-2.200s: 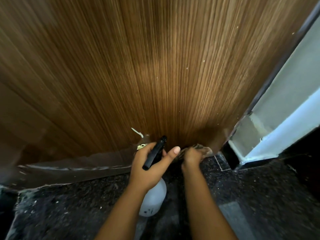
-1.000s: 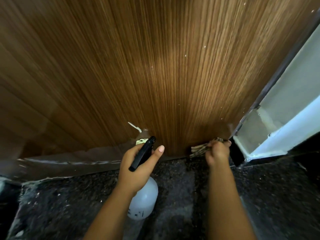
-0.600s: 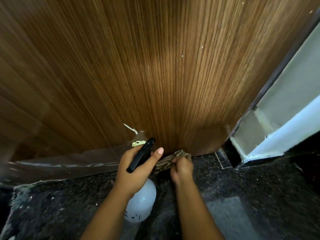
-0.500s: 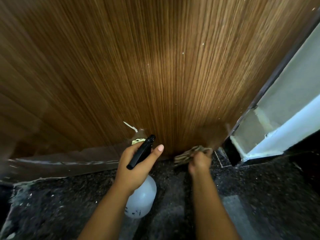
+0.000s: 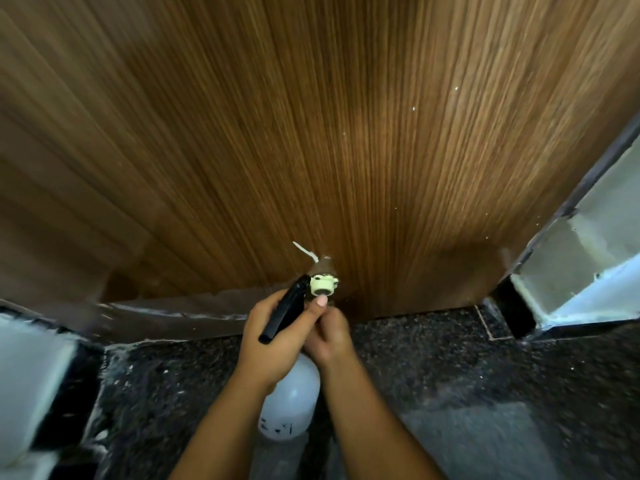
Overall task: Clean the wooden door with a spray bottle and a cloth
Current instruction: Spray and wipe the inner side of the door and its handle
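The wooden door [image 5: 346,133] fills the upper view, brown with fine vertical grain and small white specks. My left hand [image 5: 273,344] grips a spray bottle [image 5: 291,407] with a translucent white body, a black trigger and a cream nozzle [image 5: 323,285] that sits close to the door's bottom edge. My right hand [image 5: 332,337] is fisted right beside and partly behind the left hand, low at the door's base. The cloth it carried is hidden behind my hands.
Dark speckled stone floor [image 5: 450,375] lies below the door. A white wall and dark door frame [image 5: 588,265] stand at the right, another pale wall edge [image 5: 31,375] at the left. A white streak [image 5: 304,251] marks the door above the nozzle.
My right hand with the cloth slid left along the door's bottom edge, from the right corner to beside the left hand. The bottle's nozzle has turned up toward the camera.
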### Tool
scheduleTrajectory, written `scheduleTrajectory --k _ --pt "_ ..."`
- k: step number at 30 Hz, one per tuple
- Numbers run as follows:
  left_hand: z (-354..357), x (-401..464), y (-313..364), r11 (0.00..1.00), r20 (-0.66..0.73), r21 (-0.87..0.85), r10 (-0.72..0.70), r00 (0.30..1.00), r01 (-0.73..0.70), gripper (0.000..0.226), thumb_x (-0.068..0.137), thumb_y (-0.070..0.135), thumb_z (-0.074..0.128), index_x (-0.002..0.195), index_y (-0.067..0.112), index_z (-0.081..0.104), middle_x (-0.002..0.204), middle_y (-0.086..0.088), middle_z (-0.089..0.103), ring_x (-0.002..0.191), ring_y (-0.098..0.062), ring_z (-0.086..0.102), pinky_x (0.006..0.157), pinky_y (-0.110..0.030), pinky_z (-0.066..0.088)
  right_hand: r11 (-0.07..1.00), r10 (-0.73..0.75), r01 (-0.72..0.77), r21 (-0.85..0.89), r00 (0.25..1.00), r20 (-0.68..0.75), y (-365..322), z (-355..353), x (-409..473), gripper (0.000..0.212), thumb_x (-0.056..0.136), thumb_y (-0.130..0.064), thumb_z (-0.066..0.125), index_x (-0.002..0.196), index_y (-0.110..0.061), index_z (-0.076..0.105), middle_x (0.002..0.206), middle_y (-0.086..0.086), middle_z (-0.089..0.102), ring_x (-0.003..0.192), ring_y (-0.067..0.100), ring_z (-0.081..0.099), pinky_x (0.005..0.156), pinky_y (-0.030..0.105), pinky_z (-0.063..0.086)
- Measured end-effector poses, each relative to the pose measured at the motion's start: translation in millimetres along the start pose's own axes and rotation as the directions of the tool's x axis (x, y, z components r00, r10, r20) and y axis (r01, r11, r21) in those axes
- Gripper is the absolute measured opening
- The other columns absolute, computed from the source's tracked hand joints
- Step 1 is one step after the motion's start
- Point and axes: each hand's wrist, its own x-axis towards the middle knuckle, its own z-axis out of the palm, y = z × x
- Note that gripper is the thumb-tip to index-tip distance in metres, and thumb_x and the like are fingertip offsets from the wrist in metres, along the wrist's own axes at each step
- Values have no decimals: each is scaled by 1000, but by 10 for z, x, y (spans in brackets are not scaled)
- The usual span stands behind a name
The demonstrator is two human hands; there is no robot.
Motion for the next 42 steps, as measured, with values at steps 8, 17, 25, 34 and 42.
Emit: scheduleTrajectory --k 8,17,25,34,42 --pt "-127 -27 79 999 32 39 21 999 -22 48 75 62 77 73 16 64 65 -12 61 71 -27 68 70 -41 52 655 -573 552 -516 808 137 -752 -607 -771 10 91 -13 55 93 -13 65 92 3 71 86 21 68 74 33 58" --pt "-299 -48 -147 997 -53 79 8 999 -4 41 80 58 77 80 18 65 74 -16 65 73 -27 68 64 -34 51 441 -898 748 -496 374 -233 -589 -234 -457 80 89 13 54 155 -10 15 158 12 26 144 23 30 120 39 23" --pt "-113 -103 -127 988 0 136 78 997 -77 39 75 56 83 80 24 62 73 1 67 70 -11 66 65 -23 50 -192 -960 584 -789 55 274 -304 -412 -408 81 86 -5 72 151 -19 26 155 -1 30 145 20 30 109 56 38" --pt "-219 -104 -70 993 -57 109 60 997 -54 50 69 67 78 72 20 62 64 4 65 65 -11 65 63 -22 49 -510 -841 464 -724 -95 532 -356 -313 -502 57 79 10 68 132 -7 58 139 11 54 130 27 44 110 31 33" --pt "-461 -94 -95 997 -147 53 66 987 -59 54 69 73 75 81 21 67 71 -6 69 70 -22 68 63 -29 54 -900 -129 400 -176 142 981 -312 375 -601 28 82 -24 50 82 -14 76 85 -3 70 91 19 61 75 31 30"
